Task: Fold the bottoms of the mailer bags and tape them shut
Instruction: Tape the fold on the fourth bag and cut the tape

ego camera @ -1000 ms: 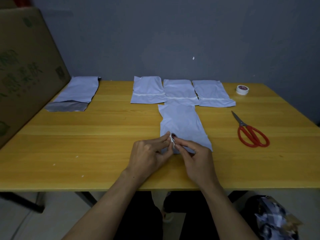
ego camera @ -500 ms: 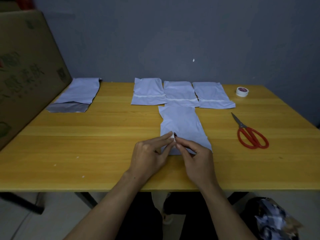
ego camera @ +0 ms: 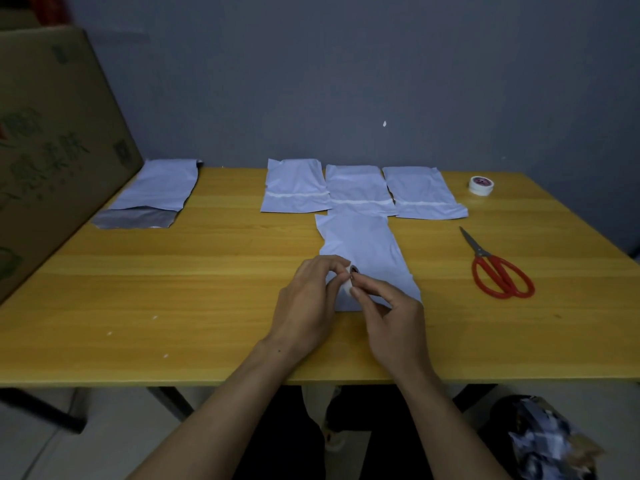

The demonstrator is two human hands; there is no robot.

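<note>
A pale mailer bag (ego camera: 363, 247) lies flat on the yellow table (ego camera: 207, 289) in front of me. Over its near end my left hand (ego camera: 308, 303) and my right hand (ego camera: 391, 317) meet around a small white tape roll (ego camera: 349, 280) with a dark red core. Left-hand fingers curl round the roll; the right hand's fingertips pinch at its edge. Three mailer bags with a white tape strip across them lie in a row behind: one (ego camera: 294, 188), one (ego camera: 358, 190) and one (ego camera: 422, 192). A further bag (ego camera: 156, 192) with a grey open end lies at the far left.
Red-handled scissors (ego camera: 498, 271) lie to the right of the bag. A second tape roll (ego camera: 480, 185) stands at the far right corner. A large cardboard box (ego camera: 52, 150) leans along the table's left side. A patterned bag (ego camera: 540, 441) sits on the floor at right.
My left-hand fingers have curled more tightly round the tape roll and my right hand's fingertips have shifted on it. The bags and scissors have not moved.
</note>
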